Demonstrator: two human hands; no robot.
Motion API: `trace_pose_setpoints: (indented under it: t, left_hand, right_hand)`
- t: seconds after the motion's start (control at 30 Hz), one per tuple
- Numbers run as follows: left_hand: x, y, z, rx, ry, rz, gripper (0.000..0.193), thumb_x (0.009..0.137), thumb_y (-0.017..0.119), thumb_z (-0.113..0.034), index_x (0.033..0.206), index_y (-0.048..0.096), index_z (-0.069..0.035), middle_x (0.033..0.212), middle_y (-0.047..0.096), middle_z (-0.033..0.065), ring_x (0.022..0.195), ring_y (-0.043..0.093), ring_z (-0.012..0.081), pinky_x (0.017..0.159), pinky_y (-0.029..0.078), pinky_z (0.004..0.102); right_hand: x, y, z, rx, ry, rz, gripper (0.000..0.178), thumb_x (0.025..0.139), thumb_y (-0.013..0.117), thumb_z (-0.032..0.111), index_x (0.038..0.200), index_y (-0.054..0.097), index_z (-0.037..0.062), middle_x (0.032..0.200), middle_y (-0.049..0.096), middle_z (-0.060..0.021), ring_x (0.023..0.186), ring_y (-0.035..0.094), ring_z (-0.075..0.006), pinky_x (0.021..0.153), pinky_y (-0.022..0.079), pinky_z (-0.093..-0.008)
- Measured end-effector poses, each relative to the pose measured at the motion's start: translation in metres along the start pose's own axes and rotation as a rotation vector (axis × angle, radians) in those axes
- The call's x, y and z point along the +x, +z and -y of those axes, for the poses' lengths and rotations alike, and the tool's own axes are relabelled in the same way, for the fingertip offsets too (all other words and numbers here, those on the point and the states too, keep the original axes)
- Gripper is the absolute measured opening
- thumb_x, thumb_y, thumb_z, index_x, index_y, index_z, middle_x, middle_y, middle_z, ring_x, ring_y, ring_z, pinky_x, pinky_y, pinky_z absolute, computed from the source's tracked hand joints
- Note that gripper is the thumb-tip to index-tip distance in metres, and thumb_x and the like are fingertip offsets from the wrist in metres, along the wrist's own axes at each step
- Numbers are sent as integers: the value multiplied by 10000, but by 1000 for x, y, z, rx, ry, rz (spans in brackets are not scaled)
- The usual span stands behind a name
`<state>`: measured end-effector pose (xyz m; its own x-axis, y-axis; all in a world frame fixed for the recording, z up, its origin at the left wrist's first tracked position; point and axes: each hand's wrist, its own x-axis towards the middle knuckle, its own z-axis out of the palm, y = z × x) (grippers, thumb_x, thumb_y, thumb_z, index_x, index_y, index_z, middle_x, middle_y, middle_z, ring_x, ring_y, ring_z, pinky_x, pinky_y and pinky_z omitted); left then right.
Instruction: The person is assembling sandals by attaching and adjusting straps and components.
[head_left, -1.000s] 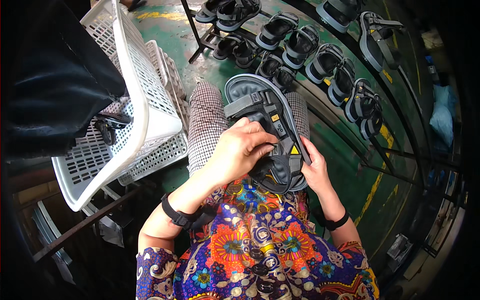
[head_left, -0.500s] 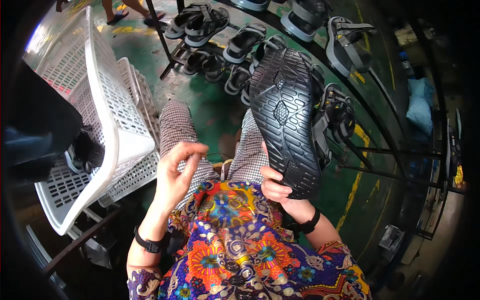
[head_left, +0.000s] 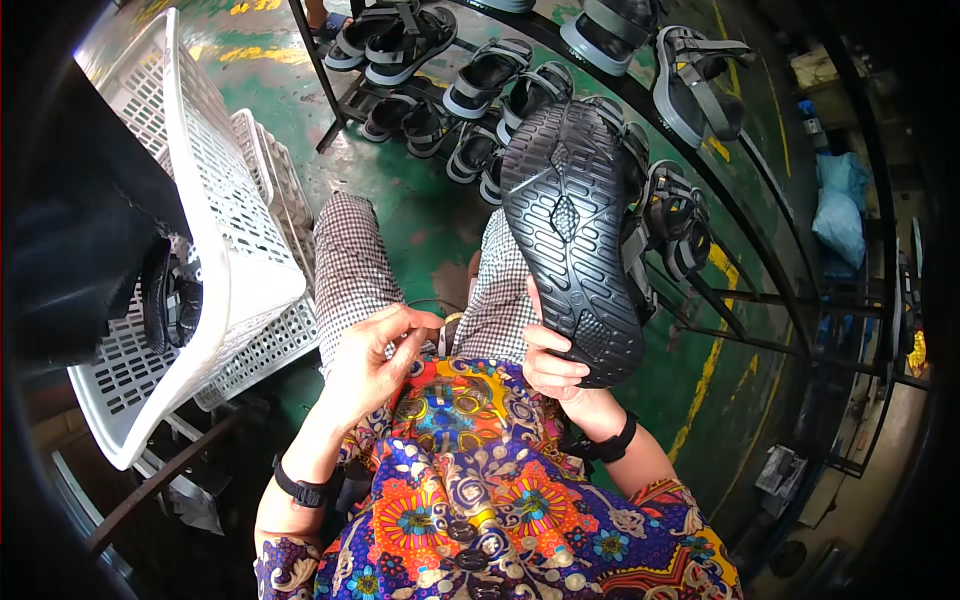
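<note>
A black sandal (head_left: pixel 572 235) is held up by my right hand (head_left: pixel 556 368), its patterned sole turned toward me and its toe or heel end pointing away. My right fingers wrap round the near end, by the edge of the sole; the straps are mostly hidden behind it. My left hand (head_left: pixel 380 358) hovers over my lap, near my left thigh, with thumb and forefinger brought close together. Whether something small sits between those fingers I cannot make out. The left hand is apart from the sandal.
A white plastic basket (head_left: pixel 185 190) stands tilted at the left, with dark sandals (head_left: pixel 180 305) in it. Ahead and to the right, a dark metal rack (head_left: pixel 690 165) carries several strapped sandals (head_left: pixel 490 75). Pale blue plastic bags (head_left: pixel 840 225) lie at the far right.
My left hand has moved down and slightly right, toward my lap. The sandal in my right hand has barely shifted. At the upper left, a passer-by's feet have mostly gone behind the rack.
</note>
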<state>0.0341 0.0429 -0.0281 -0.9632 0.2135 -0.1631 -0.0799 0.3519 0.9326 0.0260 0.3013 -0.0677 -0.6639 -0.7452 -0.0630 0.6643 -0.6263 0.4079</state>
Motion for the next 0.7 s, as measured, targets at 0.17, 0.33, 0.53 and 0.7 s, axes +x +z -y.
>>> trace_pose_setpoints:
  t: [0.17, 0.33, 0.53, 0.7]
  left_hand:
    - [16, 0, -6, 33, 10, 35, 150, 839, 579, 11, 965, 657, -16, 877, 657, 86, 825, 633, 160, 748, 496, 278]
    - [4, -4, 8, 54, 35, 19, 183, 831, 577, -21, 995, 656, -37, 849, 661, 110, 787, 659, 215, 690, 510, 299]
    - [8, -25, -23, 270, 125, 107, 201, 923, 572, -197, 1092, 623, -101, 958, 671, 127, 849, 629, 250, 762, 477, 321]
    - [24, -4, -19, -76, 123, 147, 199, 930, 557, -172, 1042, 614, -17, 872, 649, 81, 794, 599, 153, 730, 471, 273]
  right_hand:
    - [-7, 11, 16, -203, -108, -112, 375, 948, 432, 313, 1170, 430, 10, 727, 459, -88, 445, 481, -149, 391, 327, -222]
    - [-25, 23, 41, -729, -77, 40, 426, 902, 490, 434, 853, 457, 12, 518, 496, -90, 427, 476, -169, 394, 320, -249]
    - [-87, 106, 100, -1295, -204, 205, 372, 900, 539, 396, 909, 527, 24, 799, 586, -85, 585, 571, -191, 526, 438, -273]
    - [-136, 225, 68, -1581, -1341, 292, 359, 890, 567, 376, 1006, 547, 37, 897, 600, -66, 689, 595, -184, 612, 464, -284]
